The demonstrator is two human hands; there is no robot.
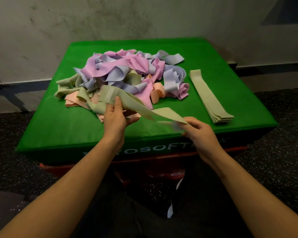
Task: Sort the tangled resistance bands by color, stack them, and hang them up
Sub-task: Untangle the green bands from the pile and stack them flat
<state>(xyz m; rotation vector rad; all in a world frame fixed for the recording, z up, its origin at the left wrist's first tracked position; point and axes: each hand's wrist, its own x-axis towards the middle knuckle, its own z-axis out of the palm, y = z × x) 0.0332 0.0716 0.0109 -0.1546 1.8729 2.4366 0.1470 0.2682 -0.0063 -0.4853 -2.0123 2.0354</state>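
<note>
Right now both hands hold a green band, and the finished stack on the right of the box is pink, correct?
Not quite. The head view shows the flat stack is pale green, not pink. The left hand and right hand do hold a green band over the green box.

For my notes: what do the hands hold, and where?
One green band: the left hand grips near its label, the right hand pinches its other end.
</note>
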